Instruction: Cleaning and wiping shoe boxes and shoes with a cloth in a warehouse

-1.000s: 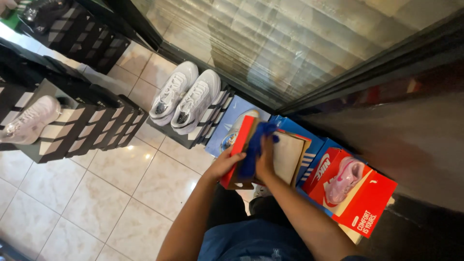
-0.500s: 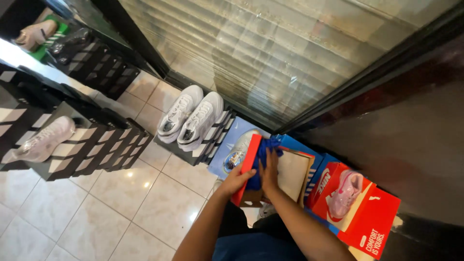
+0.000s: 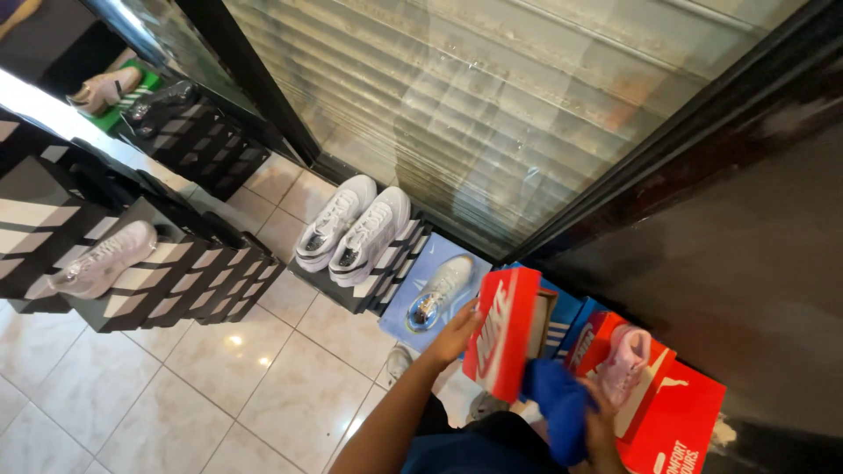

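A: Left hand (image 3: 454, 334)?
B: Fingers clamped on the near edge of the red shoebox (image 3: 503, 333), which is tipped up on its side above the floor tiles (image 3: 219, 369).
A: Right hand (image 3: 600, 420)?
B: Closed around a blue cloth (image 3: 558, 412), just below the box.
A: Surroundings?
B: Pale sneaker (image 3: 436, 292) on a blue box (image 3: 413, 303) at left; pink shoe (image 3: 625, 360) at right.

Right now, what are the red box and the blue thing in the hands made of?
Red box: likely cardboard, glossy printed outside, plain brown inside at the open edge. Blue thing: seems soft cloth, matte, bunched and drooping in the right hand. The left hand steadies the box.
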